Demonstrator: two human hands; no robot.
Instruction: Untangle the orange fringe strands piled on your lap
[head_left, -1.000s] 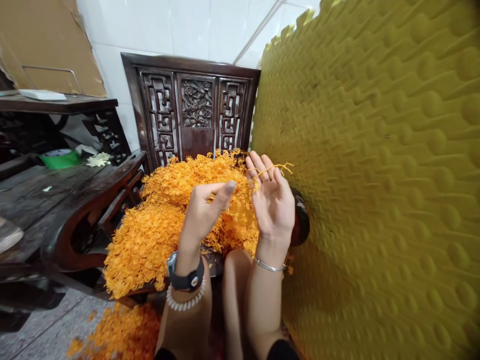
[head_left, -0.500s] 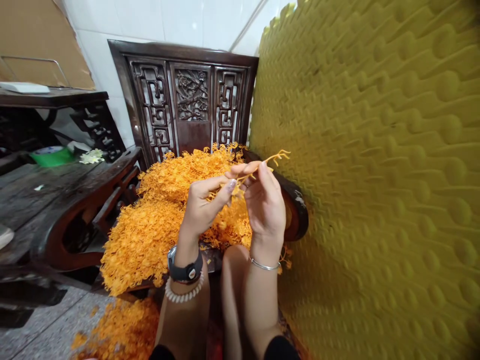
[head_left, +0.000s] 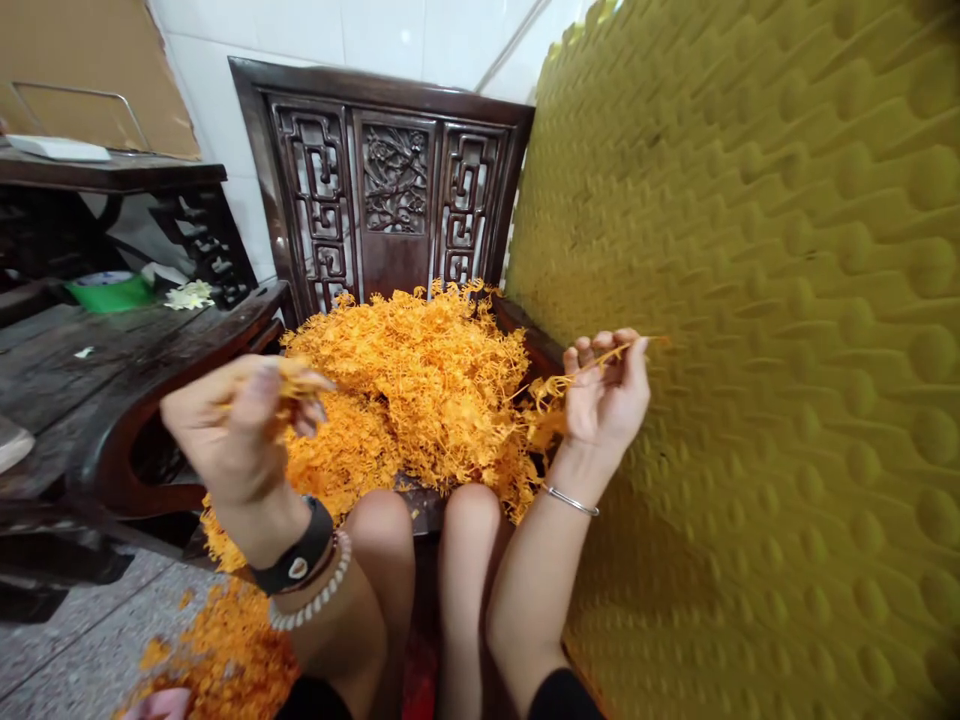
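A big heap of orange sprigs (head_left: 420, 380), like artificial flower parts, is piled on the dark wooden chair. My right hand (head_left: 611, 395), with a silver bangle at its wrist, pinches a thin orange sprig (head_left: 559, 385) by the stem, right of the heap. The sprig's branching end hangs toward the pile. On the other side, my left hand (head_left: 240, 420) is closed on an orange piece (head_left: 300, 378) over the chair's left arm. Motion blurs that hand, and its fingers partly hide the piece.
The carved chair back (head_left: 397, 180) stands against a tiled wall. A tall yellow foam mat (head_left: 750, 350) closes off the right side. At left, a dark wooden bench (head_left: 52, 365) holds a green bowl (head_left: 111, 290). More orange pieces (head_left: 232, 640) lie on the floor.
My hands, close together over the heap before, have moved apart. The left swung left with an orange piece; the right shifted right with the sprig, whose branched end now points left.
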